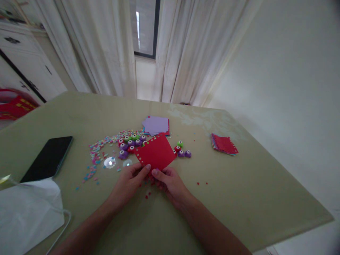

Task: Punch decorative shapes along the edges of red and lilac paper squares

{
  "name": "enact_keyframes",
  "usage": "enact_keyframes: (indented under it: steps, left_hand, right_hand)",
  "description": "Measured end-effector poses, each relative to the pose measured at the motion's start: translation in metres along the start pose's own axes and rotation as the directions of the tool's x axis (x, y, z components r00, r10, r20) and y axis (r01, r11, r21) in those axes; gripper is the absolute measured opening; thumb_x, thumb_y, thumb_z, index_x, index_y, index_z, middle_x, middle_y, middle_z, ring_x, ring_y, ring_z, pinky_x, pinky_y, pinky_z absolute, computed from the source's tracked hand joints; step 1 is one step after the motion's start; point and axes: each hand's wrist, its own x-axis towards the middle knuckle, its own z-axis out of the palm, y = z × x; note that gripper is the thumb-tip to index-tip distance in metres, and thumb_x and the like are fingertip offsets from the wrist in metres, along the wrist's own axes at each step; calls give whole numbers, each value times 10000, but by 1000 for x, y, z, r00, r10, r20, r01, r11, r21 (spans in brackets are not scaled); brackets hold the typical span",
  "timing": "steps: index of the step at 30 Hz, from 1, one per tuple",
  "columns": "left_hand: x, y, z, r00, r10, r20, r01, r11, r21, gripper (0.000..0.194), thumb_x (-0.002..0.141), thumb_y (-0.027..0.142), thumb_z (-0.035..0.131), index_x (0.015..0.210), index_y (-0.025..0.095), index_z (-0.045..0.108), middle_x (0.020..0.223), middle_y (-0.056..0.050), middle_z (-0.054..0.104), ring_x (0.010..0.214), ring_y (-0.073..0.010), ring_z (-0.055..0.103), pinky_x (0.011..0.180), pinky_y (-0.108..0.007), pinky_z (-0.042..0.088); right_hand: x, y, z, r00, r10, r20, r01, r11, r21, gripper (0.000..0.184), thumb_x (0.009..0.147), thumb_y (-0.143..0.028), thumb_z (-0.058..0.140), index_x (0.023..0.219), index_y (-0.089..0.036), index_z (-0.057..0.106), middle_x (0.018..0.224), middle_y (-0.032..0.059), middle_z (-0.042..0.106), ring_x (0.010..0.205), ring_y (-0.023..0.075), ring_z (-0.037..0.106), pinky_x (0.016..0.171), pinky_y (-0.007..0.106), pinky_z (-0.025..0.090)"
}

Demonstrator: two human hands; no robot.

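Observation:
A square red paper sheet (157, 153), with small punched shapes along its left and upper edges, is held tilted above the table. My left hand (132, 179) pinches its near corner between thumb and fingers. My right hand (171, 182) is closed at the same corner, thumb on top; a bit of purple shows by the thumb, mostly hidden. Behind the sheet sit several small purple, red and green pieces with eye-like tops (130, 143), and a smaller group of them (181, 153) stands to the right. Tiny red cut-outs (146, 197) lie below my hands.
Pastel confetti (102, 143) spreads over the left middle of the table (239, 198). A lilac-topped paper stack (156, 125) lies behind, a punched red-topped stack (225, 144) to the right. On the left are a black phone (49, 156) and a white face mask (32, 212).

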Motion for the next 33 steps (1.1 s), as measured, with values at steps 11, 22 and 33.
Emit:
enact_keyframes:
  steps: [11, 22, 33]
  left_hand:
    - [-2, 5, 2, 999, 10, -52, -11, 1000, -15, 329, 864, 487, 700, 718, 195, 742, 657, -9, 700, 621, -183, 618, 575, -267, 471]
    - [4, 10, -19, 948, 156, -276, -73, 955, 288, 300, 891, 476, 636, 737, 224, 694, 604, 12, 681, 560, -187, 614, 529, -263, 440]
    - [8, 12, -23, 951, 154, -266, -94, 970, 224, 331, 903, 470, 621, 675, 230, 627, 578, 26, 633, 539, -168, 579, 530, -262, 416]
  right_hand:
    - [-6, -5, 7, 992, -121, 37, 122, 992, -12, 363, 674, -449, 928, 829, -154, 785, 788, 26, 728, 671, 150, 578, 646, 272, 433]
    - [-5, -35, -21, 883, -468, -43, 403, 801, -442, 321, 800, -456, 830, 919, -197, 682, 824, 25, 706, 725, 177, 638, 681, 286, 514]
    - [21, -71, -144, 650, -731, -211, -73, 215, -974, 343, 974, -401, 550, 975, -164, 798, 928, 138, 708, 910, 271, 648, 888, 401, 506]
